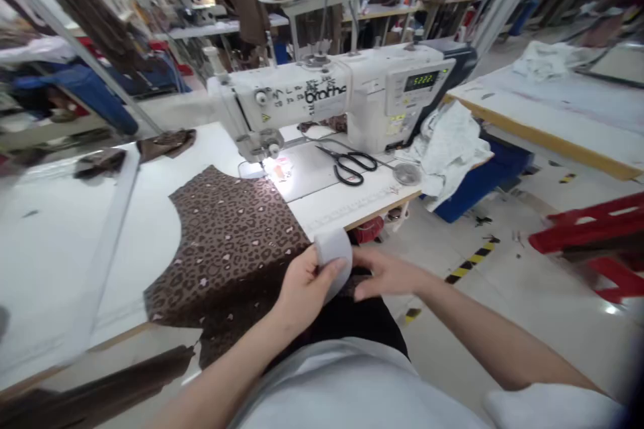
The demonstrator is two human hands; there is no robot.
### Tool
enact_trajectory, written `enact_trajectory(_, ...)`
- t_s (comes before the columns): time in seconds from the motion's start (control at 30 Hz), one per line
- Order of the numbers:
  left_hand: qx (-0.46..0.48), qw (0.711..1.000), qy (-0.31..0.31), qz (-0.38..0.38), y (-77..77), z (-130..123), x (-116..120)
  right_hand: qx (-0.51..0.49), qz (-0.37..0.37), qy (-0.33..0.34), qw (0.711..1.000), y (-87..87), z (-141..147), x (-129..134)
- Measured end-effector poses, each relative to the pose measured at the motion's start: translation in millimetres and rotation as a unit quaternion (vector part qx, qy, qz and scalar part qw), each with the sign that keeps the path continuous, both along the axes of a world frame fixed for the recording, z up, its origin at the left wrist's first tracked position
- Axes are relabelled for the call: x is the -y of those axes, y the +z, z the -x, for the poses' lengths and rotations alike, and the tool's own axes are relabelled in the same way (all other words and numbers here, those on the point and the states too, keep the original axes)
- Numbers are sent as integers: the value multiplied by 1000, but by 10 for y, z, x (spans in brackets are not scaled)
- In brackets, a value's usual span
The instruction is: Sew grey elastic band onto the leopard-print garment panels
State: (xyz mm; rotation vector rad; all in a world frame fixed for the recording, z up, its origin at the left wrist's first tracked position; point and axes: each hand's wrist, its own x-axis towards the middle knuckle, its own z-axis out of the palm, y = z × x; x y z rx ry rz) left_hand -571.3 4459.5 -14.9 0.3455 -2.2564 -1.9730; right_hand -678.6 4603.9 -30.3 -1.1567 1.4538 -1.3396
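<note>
My left hand point(302, 288) is closed on a white band point(336, 255), curved like a roll or a folded strip, with the thumb across its face. Just right of it is my right hand point(385, 273), fingers apart and fingertips close to the band's edge; whether they touch it I cannot tell. Brown leopard-print fabric point(226, 234) lies flat on the sewing table and drapes over its front edge beside my left hand. The fabric's far edge reaches near the needle area of a white sewing machine point(302, 90), whose lamp is lit.
Black-handled scissors point(348, 164) lie on the machine bed. A crumpled white cloth point(450, 151) hangs at the table's right end, near a round grey disc point(406, 174). Another table point(553, 107) stands to the right, with a red stool point(594, 241) on the floor nearby.
</note>
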Motion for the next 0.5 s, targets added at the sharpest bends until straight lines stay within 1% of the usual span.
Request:
enact_trajectory(0.03, 5, 999, 35, -18, 61, -62, 130, 34, -22, 28, 999, -150, -120, 84)
enact_trajectory(0.07, 13, 997, 68, -35, 127, -119, 260, 63, -43, 42, 996, -278, -249, 161)
enact_trajectory(0.1, 18, 994, 97, -52, 196, -165, 390, 88, -57, 43, 994, -372, -375, 229)
enact_trajectory(0.13, 18, 990, 123, -71, 267, -196, 518, 111, -60, 35, 991, -423, -483, 288)
enact_trajectory(0.17, 9, 985, 146, -90, 334, -207, 645, 139, -51, 23, 989, -433, -564, 338)
enact_trajectory(0.2, -5, 980, 166, -108, 394, -196, 771, 171, -37, 8, 985, -408, -613, 381)
enact_trajectory(0.27, -42, 973, 191, -125, 470, -105, 1021, 223, -11, -28, 974, -303, -615, 445)
enact_trajectory(0.3, -58, 972, 196, -117, 479, -28, 1144, 239, -8, -42, 970, -252, -579, 469)
enact_trajectory(0.33, -63, 975, 194, -84, 465, 64, 1263, 245, -14, -53, 968, -219, -530, 489)
enact_trajectory(0.4, -38, 982, 180, 34, 380, 274, 1479, 209, -43, -81, 974, -239, -424, 522)
enact_trajectory(0.47, 6, 973, 164, 163, 248, 482, 1646, 113, -68, -132, 982, -374, -340, 551)
enact_trajectory(0.5, 22, 964, 159, 212, 179, 575, 1708, 47, -75, -165, 982, -471, -311, 566)
